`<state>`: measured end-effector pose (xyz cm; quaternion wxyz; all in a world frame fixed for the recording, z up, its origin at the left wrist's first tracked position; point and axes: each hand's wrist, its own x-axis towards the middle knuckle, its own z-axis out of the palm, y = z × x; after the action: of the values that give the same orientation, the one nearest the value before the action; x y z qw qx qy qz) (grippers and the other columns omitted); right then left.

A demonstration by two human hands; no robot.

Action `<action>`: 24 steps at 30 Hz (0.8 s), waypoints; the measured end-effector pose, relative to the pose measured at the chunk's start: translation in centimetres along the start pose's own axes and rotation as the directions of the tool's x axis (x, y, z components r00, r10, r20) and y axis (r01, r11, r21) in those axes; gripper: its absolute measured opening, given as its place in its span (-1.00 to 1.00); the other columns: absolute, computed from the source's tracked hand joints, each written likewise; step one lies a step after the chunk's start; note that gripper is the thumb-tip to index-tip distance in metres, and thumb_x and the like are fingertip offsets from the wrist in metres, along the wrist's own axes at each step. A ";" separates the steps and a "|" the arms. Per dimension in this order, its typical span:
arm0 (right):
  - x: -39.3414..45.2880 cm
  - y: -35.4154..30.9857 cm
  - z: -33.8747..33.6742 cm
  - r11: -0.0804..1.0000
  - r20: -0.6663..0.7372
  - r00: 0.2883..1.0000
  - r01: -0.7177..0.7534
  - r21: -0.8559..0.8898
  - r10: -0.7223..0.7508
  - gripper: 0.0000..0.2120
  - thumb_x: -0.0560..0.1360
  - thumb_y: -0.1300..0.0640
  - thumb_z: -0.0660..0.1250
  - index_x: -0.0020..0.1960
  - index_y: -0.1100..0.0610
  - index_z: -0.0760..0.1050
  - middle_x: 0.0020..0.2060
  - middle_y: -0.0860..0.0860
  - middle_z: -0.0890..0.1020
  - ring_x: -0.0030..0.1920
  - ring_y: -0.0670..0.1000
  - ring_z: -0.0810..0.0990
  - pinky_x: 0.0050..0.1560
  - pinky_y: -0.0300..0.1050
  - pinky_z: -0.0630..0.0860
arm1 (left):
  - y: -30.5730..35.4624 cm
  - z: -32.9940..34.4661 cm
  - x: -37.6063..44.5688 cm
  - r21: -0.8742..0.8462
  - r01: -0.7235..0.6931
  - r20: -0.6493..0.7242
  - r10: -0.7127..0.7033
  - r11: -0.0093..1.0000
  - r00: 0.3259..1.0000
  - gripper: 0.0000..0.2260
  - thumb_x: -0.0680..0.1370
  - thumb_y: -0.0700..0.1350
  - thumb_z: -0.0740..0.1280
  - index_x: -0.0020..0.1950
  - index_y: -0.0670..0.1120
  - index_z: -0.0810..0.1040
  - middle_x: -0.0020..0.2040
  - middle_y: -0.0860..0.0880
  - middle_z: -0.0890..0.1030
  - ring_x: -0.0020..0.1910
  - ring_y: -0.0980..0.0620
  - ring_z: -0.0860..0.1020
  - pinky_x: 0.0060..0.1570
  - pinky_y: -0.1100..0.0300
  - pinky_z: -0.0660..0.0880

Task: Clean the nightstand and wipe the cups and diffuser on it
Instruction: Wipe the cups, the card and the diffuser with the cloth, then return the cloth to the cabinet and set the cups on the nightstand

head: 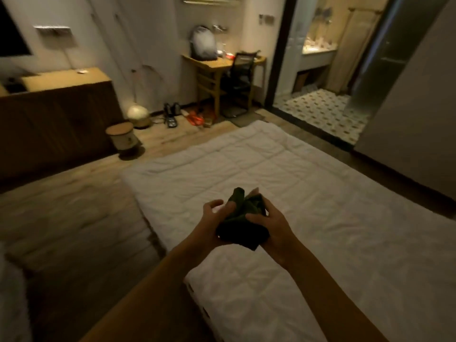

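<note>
One dark green cloth (243, 219), bunched and held in the air above the white bed (271, 169), between two hands. The left hand (217, 218) cups it from below with fingers loosely curled; the right hand (269, 227) grips its right side. The cloth looks light, soft and limp, so it is best gathered into a pad in the palm. The nightstand, cups and diffuser are not in view; the dim, blurred picture shows one cloth only, apparently.

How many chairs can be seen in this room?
1. A black mesh office chair stands at the small wooden desk by the far wall, left of the bathroom doorway. Others may be outside the view.
</note>
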<state>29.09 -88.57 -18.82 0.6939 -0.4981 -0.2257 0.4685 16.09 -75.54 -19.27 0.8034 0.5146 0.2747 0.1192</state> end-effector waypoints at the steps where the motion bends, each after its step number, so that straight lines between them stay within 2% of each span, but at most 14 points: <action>1: 1.7 0.3 1.9 1.000 0.065 0.998 -0.007 -0.013 0.007 -0.48 0.47 0.24 0.49 0.38 0.03 0.46 0.25 0.21 0.60 0.24 0.29 0.60 0.10 0.11 0.61 | 1.2 -2.0 -0.5 0.041 -0.054 0.008 0.054 0.998 0.998 -0.38 0.38 0.06 0.58 0.32 0.12 0.33 0.26 -0.07 0.53 0.00 0.03 0.70 -0.07 0.02 0.65; 3: 4.7 0.9 5.4 0.999 0.146 0.988 -0.037 -0.030 0.041 -0.33 0.44 0.25 0.53 0.46 -0.04 0.37 0.28 0.17 0.59 0.25 0.26 0.60 0.08 0.11 0.62 | 3.0 -5.8 -1.4 0.186 -0.167 0.036 0.163 0.968 0.986 -0.27 0.33 -0.09 0.63 0.39 0.06 0.32 0.27 -0.03 0.53 0.08 0.05 0.67 -0.03 0.10 0.64; 5: 7.4 1.6 8.9 0.995 0.170 0.982 -0.069 -0.076 0.081 -0.13 0.37 0.28 0.58 0.53 -0.11 0.24 0.29 0.10 0.59 0.22 0.19 0.63 0.05 0.08 0.63 | 4.4 -9.6 -2.2 0.252 -0.217 -0.055 0.238 0.943 0.970 -0.43 0.41 -0.15 0.56 0.36 -0.03 0.42 0.23 -0.07 0.56 0.10 0.02 0.66 -0.02 0.09 0.65; 7: 10.0 2.7 12.3 0.985 0.212 0.973 -0.059 -0.162 0.093 -0.08 0.36 0.33 0.56 0.55 -0.10 0.20 0.27 0.06 0.59 0.19 0.14 0.65 0.03 0.04 0.64 | 5.5 -13.8 -3.0 0.143 -0.216 -0.247 0.246 0.966 0.937 -0.67 0.51 -0.14 0.46 0.26 -0.01 0.55 0.19 -0.13 0.62 0.10 -0.04 0.66 0.00 0.03 0.66; 9: 12.8 4.0 16.1 0.976 0.254 0.959 -0.078 -0.202 0.129 -0.07 0.35 0.41 0.52 0.56 -0.09 0.20 0.28 0.10 0.56 0.16 0.15 0.66 0.01 0.06 0.65 | 6.6 -18.3 -3.8 -0.084 -0.222 -0.430 0.165 0.971 0.887 -0.84 0.56 -0.08 0.40 0.14 0.01 0.61 0.12 -0.12 0.67 0.06 -0.07 0.67 -0.05 0.02 0.66; 10: 14.0 4.5 17.8 0.972 0.260 0.953 -0.101 -0.210 0.156 -0.05 0.35 0.44 0.50 0.56 -0.09 0.19 0.29 0.09 0.53 0.15 0.15 0.67 0.00 0.07 0.65 | 7.1 -20.4 -4.1 -0.165 -0.219 -0.496 0.111 0.962 0.861 -0.87 0.57 -0.04 0.39 0.11 0.02 0.61 0.09 -0.10 0.68 0.04 -0.09 0.67 -0.06 0.01 0.66; 12: 16.7 5.9 21.2 0.965 0.281 0.940 -0.134 -0.224 0.196 -0.04 0.35 0.49 0.47 0.55 -0.12 0.19 0.33 0.06 0.46 0.14 0.16 0.67 -0.02 0.07 0.65 | 7.9 -24.7 -4.7 -0.269 -0.227 -0.558 0.041 0.936 0.829 -0.81 0.57 -0.05 0.38 0.18 -0.02 0.59 0.13 -0.13 0.66 0.08 -0.14 0.65 0.04 -0.09 0.63; 13: 18.0 6.5 22.8 0.962 0.294 0.933 -0.144 -0.230 0.210 -0.04 0.34 0.51 0.46 0.55 -0.13 0.21 0.33 0.06 0.45 0.13 0.16 0.66 -0.02 0.08 0.65 | 8.3 -26.7 -4.9 -0.320 -0.250 -0.552 0.034 0.914 0.833 -0.78 0.58 -0.08 0.37 0.22 -0.03 0.57 0.17 -0.16 0.66 0.12 -0.19 0.64 0.06 -0.12 0.62; 15: 20.8 7.9 25.8 0.959 0.319 0.918 -0.166 -0.229 0.235 -0.05 0.30 0.50 0.48 0.52 -0.13 0.26 0.33 0.09 0.47 0.12 0.18 0.67 -0.01 0.10 0.65 | 9.0 -30.5 -5.5 -0.424 -0.295 -0.518 0.038 0.856 0.855 -0.66 0.52 -0.13 0.40 0.29 -0.09 0.55 0.19 -0.19 0.66 0.14 -0.24 0.64 -0.02 -0.08 0.63; 17: 23.7 9.3 28.4 0.954 0.328 0.905 -0.208 -0.216 0.271 -0.07 0.28 0.45 0.53 0.49 -0.14 0.31 0.30 0.14 0.52 0.11 0.20 0.68 0.00 0.12 0.65 | 9.9 -33.9 -5.6 -0.470 -0.279 -0.458 0.039 0.837 0.888 -0.55 0.45 -0.11 0.46 0.33 -0.15 0.52 0.21 -0.22 0.64 0.16 -0.24 0.63 -0.02 -0.07 0.63; 19: 26.4 10.4 30.4 0.948 0.333 0.896 -0.229 -0.222 0.294 -0.11 0.26 0.40 0.57 0.44 -0.17 0.37 0.27 0.18 0.55 0.11 0.23 0.68 0.00 0.14 0.65 | 11.2 -36.8 -5.2 -0.442 -0.240 -0.422 0.035 0.864 0.906 -0.54 0.46 -0.11 0.46 0.33 -0.17 0.49 0.25 -0.27 0.60 0.15 -0.26 0.63 0.03 -0.09 0.63; 22: 33.1 12.6 33.7 0.938 0.367 0.876 -0.226 -0.263 0.314 -0.16 0.28 0.36 0.58 0.38 -0.24 0.42 0.26 0.21 0.55 0.11 0.23 0.68 0.00 0.17 0.65 | 13.3 -42.7 -3.0 -0.336 -0.223 -0.497 0.028 0.915 0.867 -0.50 0.41 -0.17 0.47 0.33 -0.12 0.46 0.23 -0.27 0.57 -0.01 -0.18 0.70 -0.19 0.02 0.66; 24: 37.7 13.9 36.1 0.931 0.393 0.864 -0.200 -0.305 0.314 -0.14 0.31 0.33 0.57 0.38 -0.34 0.39 0.27 0.19 0.53 0.14 0.23 0.67 0.02 0.20 0.65 | 14.5 -46.6 -1.4 -0.263 -0.202 -0.540 0.029 0.944 0.841 -0.43 0.36 -0.17 0.50 0.35 -0.09 0.44 0.23 -0.24 0.57 -0.03 -0.14 0.71 -0.20 0.10 0.64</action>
<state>12.35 -37.38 -22.70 0.4870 -0.4912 -0.3640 0.6238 -9.98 -34.34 -20.75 0.7582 0.3453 0.4311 0.3465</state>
